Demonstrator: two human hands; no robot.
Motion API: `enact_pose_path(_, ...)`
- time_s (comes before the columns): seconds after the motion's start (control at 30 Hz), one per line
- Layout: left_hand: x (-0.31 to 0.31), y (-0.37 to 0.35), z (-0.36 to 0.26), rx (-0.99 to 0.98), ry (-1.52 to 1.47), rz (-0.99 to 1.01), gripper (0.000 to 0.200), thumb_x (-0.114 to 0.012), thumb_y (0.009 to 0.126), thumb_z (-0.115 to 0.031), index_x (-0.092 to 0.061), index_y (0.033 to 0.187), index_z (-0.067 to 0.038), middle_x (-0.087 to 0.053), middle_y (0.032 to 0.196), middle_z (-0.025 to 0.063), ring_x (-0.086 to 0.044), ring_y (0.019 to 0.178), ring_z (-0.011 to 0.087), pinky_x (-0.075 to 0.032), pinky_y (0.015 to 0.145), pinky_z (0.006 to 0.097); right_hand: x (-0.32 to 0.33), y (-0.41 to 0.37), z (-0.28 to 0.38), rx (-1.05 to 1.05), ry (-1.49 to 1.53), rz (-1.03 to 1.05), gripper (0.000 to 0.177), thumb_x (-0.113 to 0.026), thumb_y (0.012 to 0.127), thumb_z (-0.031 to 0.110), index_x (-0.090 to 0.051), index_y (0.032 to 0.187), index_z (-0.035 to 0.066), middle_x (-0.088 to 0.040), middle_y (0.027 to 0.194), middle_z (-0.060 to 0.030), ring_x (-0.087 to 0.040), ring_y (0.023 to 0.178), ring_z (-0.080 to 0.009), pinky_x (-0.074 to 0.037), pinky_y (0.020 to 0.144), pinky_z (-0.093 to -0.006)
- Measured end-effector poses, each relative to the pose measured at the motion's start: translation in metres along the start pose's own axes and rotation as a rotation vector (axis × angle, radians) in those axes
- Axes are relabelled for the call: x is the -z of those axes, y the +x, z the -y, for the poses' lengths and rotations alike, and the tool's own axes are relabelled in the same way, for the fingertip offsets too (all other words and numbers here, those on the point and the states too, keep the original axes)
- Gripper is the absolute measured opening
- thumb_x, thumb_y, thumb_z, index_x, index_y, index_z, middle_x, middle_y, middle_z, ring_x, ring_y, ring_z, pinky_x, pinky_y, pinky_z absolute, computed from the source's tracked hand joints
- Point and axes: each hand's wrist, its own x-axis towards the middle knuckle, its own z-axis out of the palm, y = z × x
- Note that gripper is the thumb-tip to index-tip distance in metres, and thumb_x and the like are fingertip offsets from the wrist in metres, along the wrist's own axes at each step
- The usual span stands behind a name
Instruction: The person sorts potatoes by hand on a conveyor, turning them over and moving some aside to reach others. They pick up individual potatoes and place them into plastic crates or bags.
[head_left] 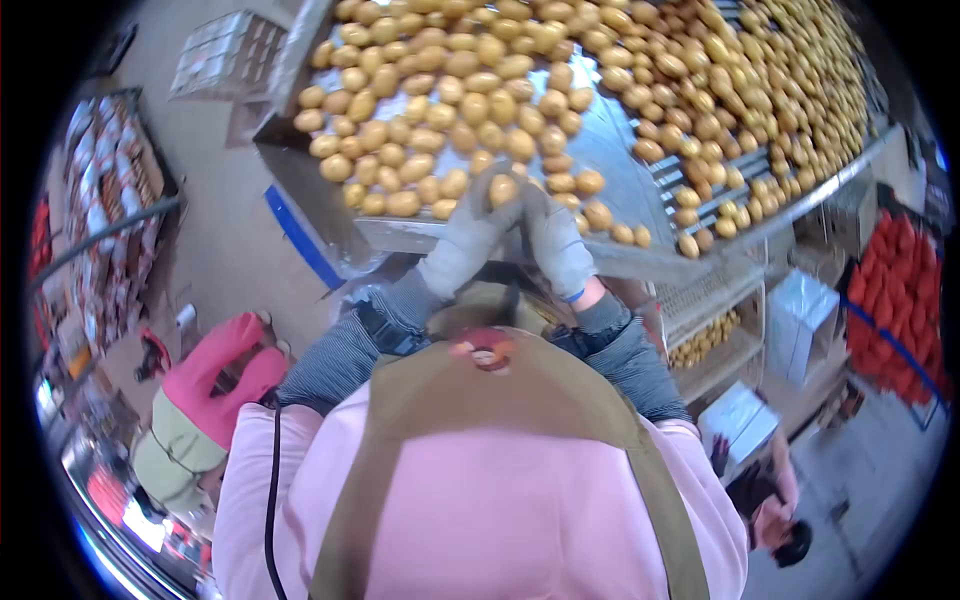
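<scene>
As the left hand (468,240) and right hand (556,240) grasp one fruit (503,190) at the bench (395,235) edge, it may slip off.

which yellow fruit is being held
The fruit between the left hand and right hand at the near edge of the table; the rest lie loose.

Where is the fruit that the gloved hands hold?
Head view, centre: the fruit sits between the left hand and right hand, at the table edge.
</scene>
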Motion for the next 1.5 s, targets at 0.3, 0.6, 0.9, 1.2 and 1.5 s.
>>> enact_pose_path(0.3,0.198,0.015,0.025,-0.109,0.549,-0.898,0.028,-0.065,0.096,-0.019,-0.064,0.117,-0.001,-0.066,0.106,0.0114,-0.064,0.098,0.0226,-0.051,0.09,0.033,-0.061,0.074,0.053,0.426,-0.338,0.086,0.037,-0.066,0.089,0.037,-0.066,0.12,0.017,-0.061,0.124,-0.0093,-0.057,0.117,-0.0304,-0.046,0.097,-0.0492)
enact_pose_path(0.6,0.163,0.025,0.004,-0.217,1.054,-0.63,0.048,-0.074,0.087,-0.028,-0.064,0.129,-0.007,-0.063,0.122,0.0178,-0.058,0.118,0.0372,-0.044,0.104,0.0446,-0.069,0.25,0.062,0.482,-0.483,-0.138,0.052,-0.066,0.09,0.048,-0.061,0.135,0.022,-0.058,0.135,-0.0092,-0.043,0.137,-0.0353,-0.03,0.112,-0.0597)
enact_pose_path(0.9,0.198,0.028,-0.013,-0.322,1.059,-0.606,0.033,-0.069,0.089,-0.022,-0.068,0.118,-0.008,-0.067,0.118,0.0135,-0.059,0.115,0.0339,-0.045,0.102,0.0456,-0.027,0.046,0.028,0.087,-0.581,0.161,0.066,-0.073,0.082,0.033,-0.053,0.144,0.021,-0.045,0.15,-0.0166,-0.038,0.139,-0.0451,-0.031,0.114,-0.0573)
enact_pose_path(1.2,0.172,0.082,-0.013,-0.449,1.442,-0.274,0.029,-0.065,0.088,-0.019,-0.069,0.115,-0.009,-0.064,0.124,0.015,-0.056,0.124,0.034,-0.042,0.108,0.0485,-0.022,0.303,0.019,0.523,-0.359,-0.258,0.037,-0.059,0.092,0.03,-0.065,0.125,0.013,-0.064,0.125,-0.0117,-0.057,0.118,-0.0313,-0.043,0.098,-0.052)
enact_pose_path(1.5,0.168,-0.034,-0.005,-0.469,1.088,0.108,0.028,-0.068,0.08,-0.006,-0.068,0.108,-0.009,-0.067,0.115,0.0095,-0.063,0.111,0.0315,-0.045,0.105,0.0527,0.004,0.127,-0.029,0.149,-0.661,0.004,0.057,-0.064,0.093,0.04,-0.053,0.145,0.02,-0.043,0.155,-0.0148,-0.036,0.142,-0.0455,-0.015,0.117,-0.0674)
